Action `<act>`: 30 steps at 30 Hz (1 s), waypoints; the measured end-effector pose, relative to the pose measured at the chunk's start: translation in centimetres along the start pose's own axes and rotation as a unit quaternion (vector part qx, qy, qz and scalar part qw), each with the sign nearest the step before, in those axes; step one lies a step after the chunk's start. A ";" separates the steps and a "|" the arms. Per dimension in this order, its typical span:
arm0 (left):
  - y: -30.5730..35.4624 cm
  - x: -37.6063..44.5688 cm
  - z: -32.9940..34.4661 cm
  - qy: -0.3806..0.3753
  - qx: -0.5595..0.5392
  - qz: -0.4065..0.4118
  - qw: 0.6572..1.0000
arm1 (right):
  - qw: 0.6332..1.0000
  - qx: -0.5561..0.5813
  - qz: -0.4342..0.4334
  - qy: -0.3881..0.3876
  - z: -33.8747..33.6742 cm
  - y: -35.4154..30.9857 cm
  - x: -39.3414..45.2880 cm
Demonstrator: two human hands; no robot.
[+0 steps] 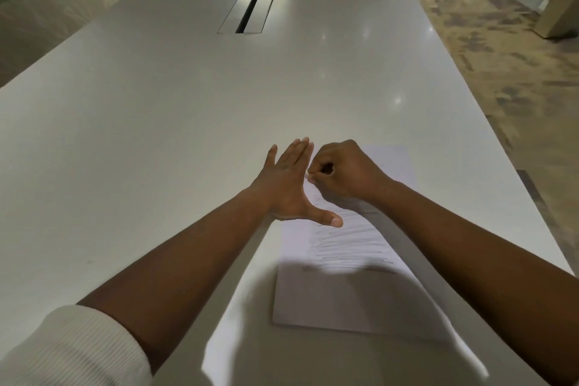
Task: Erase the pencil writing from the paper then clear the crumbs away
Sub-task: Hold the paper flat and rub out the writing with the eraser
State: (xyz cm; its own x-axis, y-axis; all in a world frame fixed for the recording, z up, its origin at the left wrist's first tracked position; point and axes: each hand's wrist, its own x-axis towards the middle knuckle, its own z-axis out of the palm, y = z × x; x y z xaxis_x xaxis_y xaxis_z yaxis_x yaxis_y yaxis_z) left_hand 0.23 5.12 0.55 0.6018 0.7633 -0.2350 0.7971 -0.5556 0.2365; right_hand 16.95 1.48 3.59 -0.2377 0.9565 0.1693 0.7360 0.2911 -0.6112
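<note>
A white sheet of paper lies on the pale table, near its right edge. Grey pencil scribble covers the sheet's middle. My left hand lies flat with straight fingers on the paper's left edge, thumb spread onto the sheet. My right hand is curled into a fist over the paper's upper part, right beside my left fingers. Whatever it pinches is hidden inside the fingers, so I cannot make out an eraser. No crumbs are visible.
The long white table stretches far ahead, with a metal cable hatch set in its middle. Its right edge runs close to the paper, with patterned carpet beyond. A planter stands at the far right.
</note>
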 end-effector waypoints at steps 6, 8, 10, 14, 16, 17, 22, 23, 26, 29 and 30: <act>0.0 -0.1 0.0 -0.003 -0.004 -0.008 1.000 | 0.999 -0.007 0.034 0.019 -1.2 1.0 0.4; 0.1 -0.1 0.0 -0.004 -0.003 -0.007 1.000 | 0.999 -0.002 0.033 0.039 -1.0 1.1 0.5; 0.1 -0.1 -0.1 -0.006 -0.001 -0.007 1.000 | 0.999 0.006 0.021 0.029 -0.7 0.8 0.1; 0.2 -0.2 -0.2 -0.010 0.000 -0.005 1.000 | 0.998 0.018 0.007 -0.052 -0.3 0.1 -1.2; 0.2 -0.2 -0.3 -0.010 0.001 -0.007 1.000 | 0.997 0.031 0.029 -0.067 -0.6 0.4 -1.0; 0.1 -0.2 -0.3 -0.011 0.001 -0.008 1.000 | 0.998 0.030 0.040 -0.042 -0.8 0.7 -0.6; 0.0 -0.2 -0.2 -0.007 0.001 -0.004 1.000 | 0.997 -0.017 0.058 0.055 -1.2 1.4 0.3; 0.0 -0.2 -0.2 -0.007 0.002 -0.002 1.000 | 0.997 -0.017 0.052 0.047 -1.1 1.2 0.0; 0.0 -0.1 -0.1 -0.006 0.004 0.002 1.000 | 0.999 0.011 0.033 -0.002 -1.1 0.3 -1.3; 0.1 0.1 0.0 -0.004 0.015 0.003 1.000 | 0.996 0.015 -0.005 -0.085 -1.0 -0.9 -2.3; 0.1 0.1 0.0 -0.003 0.015 0.003 1.000 | 0.995 0.017 0.000 -0.096 -0.9 -0.9 -2.3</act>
State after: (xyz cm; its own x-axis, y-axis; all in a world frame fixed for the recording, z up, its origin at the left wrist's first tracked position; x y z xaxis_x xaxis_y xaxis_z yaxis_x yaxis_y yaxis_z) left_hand 0.32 5.13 0.57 0.6075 0.7576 -0.2387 0.7940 -0.5709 0.2088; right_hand 17.43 -1.00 4.45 -0.3574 0.9337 0.0206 0.7147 0.2876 -0.6375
